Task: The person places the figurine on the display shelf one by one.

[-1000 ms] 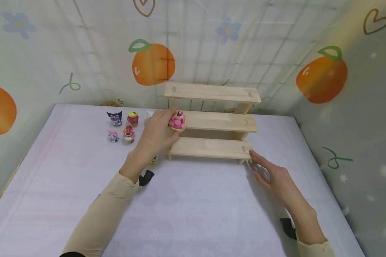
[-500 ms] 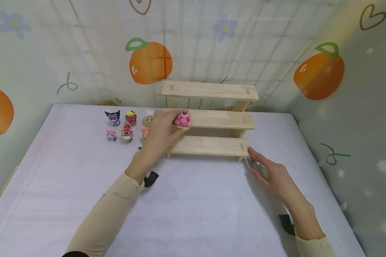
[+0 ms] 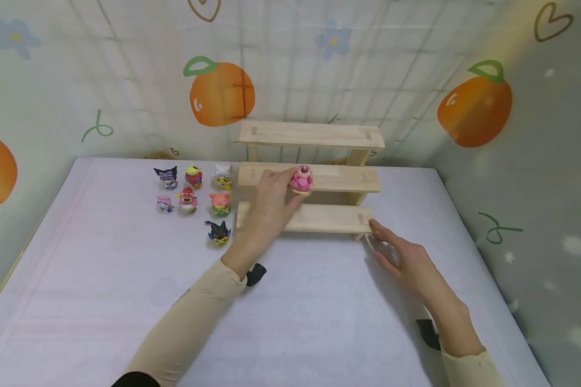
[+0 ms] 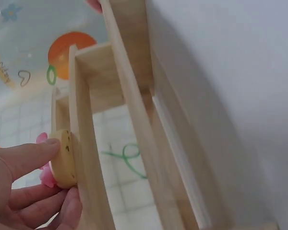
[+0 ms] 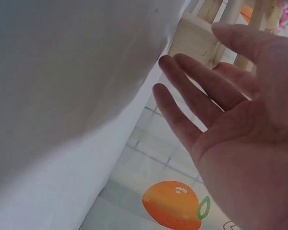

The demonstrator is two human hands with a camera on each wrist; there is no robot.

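Figure (image 3: pixel 302 180), pink: head view shows it pinched in left hand (image 3: pixel 271 201) at middle tier (image 3: pixel 344 177); right hand (image 3: pixel 413 266) at bottom tier (image 3: pixel 326 216), right end. 7 toys (image 3: pixel 220 203) on surface (image 3: pixel 319 301). Left wrist: base (image 4: pixel 63 160) gripped; contact with tier unclear. Right wrist: fingers (image 5: pixel 189 88) extended, holding nothing. Judged step: placing; next calls for level base, gentle release.

This looks like a curtained booth (image 3: pixel 537 172); home or studio, I cannot tell. Beyond the left hand (image 3: pixel 268 207) hang fruit-printed curtains (image 3: pixel 290 64), a wire grid (image 3: pixel 347 90) showing through; below spreads a white-covered table (image 3: pixel 329 312).
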